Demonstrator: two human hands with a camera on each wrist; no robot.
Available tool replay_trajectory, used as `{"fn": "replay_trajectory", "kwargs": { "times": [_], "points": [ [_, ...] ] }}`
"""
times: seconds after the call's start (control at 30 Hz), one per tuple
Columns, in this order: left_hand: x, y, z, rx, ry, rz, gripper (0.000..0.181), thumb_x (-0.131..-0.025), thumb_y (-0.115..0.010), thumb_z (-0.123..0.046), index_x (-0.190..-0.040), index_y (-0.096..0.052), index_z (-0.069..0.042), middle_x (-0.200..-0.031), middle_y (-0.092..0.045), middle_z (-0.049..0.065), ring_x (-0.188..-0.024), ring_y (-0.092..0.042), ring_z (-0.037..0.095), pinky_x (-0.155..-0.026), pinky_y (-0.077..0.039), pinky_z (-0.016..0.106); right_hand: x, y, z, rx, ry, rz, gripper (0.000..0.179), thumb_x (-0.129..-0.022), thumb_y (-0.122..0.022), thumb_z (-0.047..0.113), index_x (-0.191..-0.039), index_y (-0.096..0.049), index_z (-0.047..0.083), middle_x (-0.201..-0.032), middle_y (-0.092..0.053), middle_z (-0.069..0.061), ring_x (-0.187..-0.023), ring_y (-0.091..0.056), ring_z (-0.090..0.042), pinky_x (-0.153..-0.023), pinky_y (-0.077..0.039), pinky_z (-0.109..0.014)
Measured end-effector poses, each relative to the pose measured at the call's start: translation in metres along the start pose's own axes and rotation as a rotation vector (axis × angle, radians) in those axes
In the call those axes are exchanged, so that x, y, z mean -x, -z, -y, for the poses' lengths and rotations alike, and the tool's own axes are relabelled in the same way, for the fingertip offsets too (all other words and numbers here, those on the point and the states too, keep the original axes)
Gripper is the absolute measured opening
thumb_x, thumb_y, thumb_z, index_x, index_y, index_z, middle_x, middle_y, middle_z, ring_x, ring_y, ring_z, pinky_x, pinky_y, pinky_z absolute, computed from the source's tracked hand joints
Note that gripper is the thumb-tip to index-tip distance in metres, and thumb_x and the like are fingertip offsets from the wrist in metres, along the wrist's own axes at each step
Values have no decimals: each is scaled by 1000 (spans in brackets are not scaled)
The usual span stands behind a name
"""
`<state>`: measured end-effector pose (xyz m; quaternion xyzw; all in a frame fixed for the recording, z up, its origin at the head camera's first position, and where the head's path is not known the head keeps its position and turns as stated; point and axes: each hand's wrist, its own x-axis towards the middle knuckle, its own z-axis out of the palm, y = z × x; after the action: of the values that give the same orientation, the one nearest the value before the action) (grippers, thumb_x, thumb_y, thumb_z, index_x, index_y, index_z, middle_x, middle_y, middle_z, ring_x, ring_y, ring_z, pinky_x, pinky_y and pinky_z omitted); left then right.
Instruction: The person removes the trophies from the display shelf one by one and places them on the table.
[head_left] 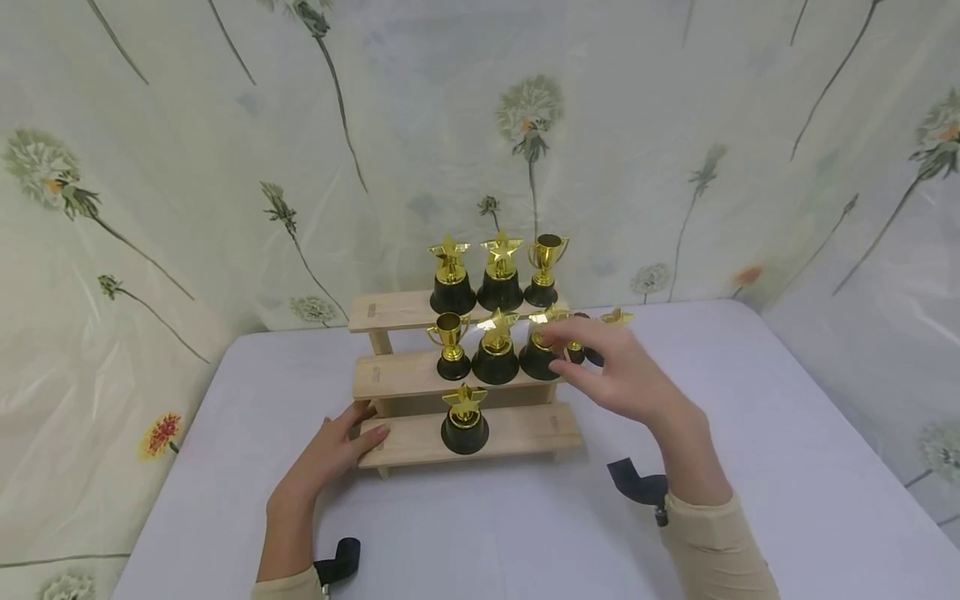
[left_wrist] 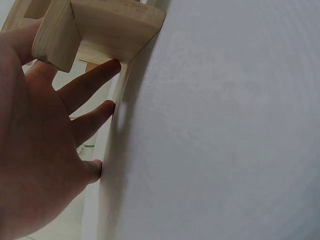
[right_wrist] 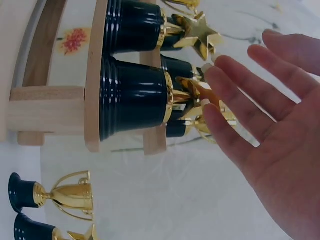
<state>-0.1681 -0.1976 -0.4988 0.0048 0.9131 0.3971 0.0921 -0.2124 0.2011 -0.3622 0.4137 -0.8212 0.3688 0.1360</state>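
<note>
A three-step wooden stand [head_left: 397,375] holds small gold trophies on black bases. My left hand [head_left: 337,446] holds its left end, thumb on the lowest step; other fingers spread beneath the wood in the left wrist view. My right hand [head_left: 618,375] is at the right star trophy [head_left: 537,358] on the middle step, fingers fairly straight with fingertips close to its star; contact is unclear. Left of it on that step stand another star trophy [head_left: 495,354] and a cup trophy [head_left: 452,346]. One star trophy [head_left: 465,425] stands on the lowest step.
Two star trophies, left [head_left: 452,283] and right [head_left: 501,279], and a cup trophy [head_left: 545,271] line the top step. Beyond my right hand, a cup trophy [right_wrist: 72,196] and a star trophy [right_wrist: 35,229] stand on the white table [head_left: 465,533]. A flowered curtain [head_left: 450,150] hangs behind.
</note>
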Motion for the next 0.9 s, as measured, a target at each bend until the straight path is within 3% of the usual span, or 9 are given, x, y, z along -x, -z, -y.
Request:
{"fn": "replay_trajectory", "kwargs": {
  "times": [0.33, 0.53, 0.9],
  "points": [
    [1, 1, -2, 13, 15, 3, 80, -93, -57, -60, -157, -31, -19, -152, -49, 10, -152, -24, 35, -124, 4, 62, -1, -10, 7, -28, -57, 105, 40, -91, -71, 9, -130, -64, 17, -115, -70, 5, -102, -66, -17, -90, -56, -38],
    [1, 1, -1, 16, 10, 3, 80, -93, -57, -59, -157, -31, -18, -152, -49, 10, -153, -24, 35, -124, 4, 61, -1, -17, 6, -13, -76, 150, 41, -92, -71, 15, -131, -63, 16, -117, -70, 1, -104, -63, -10, -88, -56, -39],
    [1, 1, 0, 5, 3, -1, 81, -93, -57, -60, -157, -31, -19, -152, -50, 11, -152, -25, 35, -124, 4, 62, -5, -28, 11, -32, -69, 232, 42, -88, -75, 13, -129, -64, 14, -120, -71, -3, -98, -66, -16, -82, -58, -40]
  ]
}}
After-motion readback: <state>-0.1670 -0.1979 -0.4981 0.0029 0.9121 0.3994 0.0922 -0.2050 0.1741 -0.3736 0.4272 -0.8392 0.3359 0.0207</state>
